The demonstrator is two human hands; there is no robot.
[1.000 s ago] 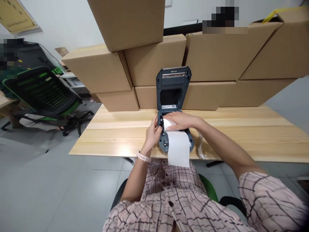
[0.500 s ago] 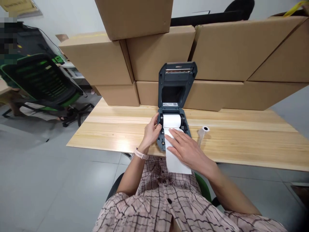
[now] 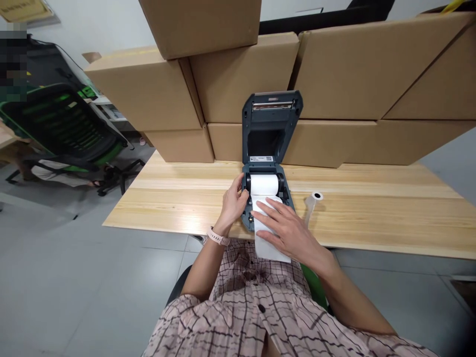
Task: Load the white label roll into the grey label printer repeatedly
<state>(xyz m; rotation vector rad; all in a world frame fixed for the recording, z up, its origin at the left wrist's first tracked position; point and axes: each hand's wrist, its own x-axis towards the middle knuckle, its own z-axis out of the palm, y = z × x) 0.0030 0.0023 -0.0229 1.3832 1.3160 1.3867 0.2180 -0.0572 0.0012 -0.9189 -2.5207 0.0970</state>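
Observation:
A dark grey label printer (image 3: 288, 120) stands on the table with its lid raised. Inside its body sits a white paper roll (image 3: 264, 184), and a loose paper strip (image 3: 268, 252) runs from it over the printer's front and past the table edge. My left hand (image 3: 233, 204) grips the printer's left side, thumb on the upper rim, fingers partly hidden along the outside. Across the strip lies my right hand (image 3: 289, 229), flat with its fingers spread. Right of the printer is a small roll (image 3: 317, 196) with a dark core and a translucent tail.
Stacked cardboard boxes (image 3: 334, 74) line the back of the wooden table (image 3: 379, 208), close behind the raised lid. On the left, a black and green office chair (image 3: 63, 124) stands on the grey floor, with a seated person partly visible beyond it.
My right hand has shifted slightly toward me on the paper strip, its fingers a bit more spread. The left hand keeps its place on the printer. The view has tilted slightly.

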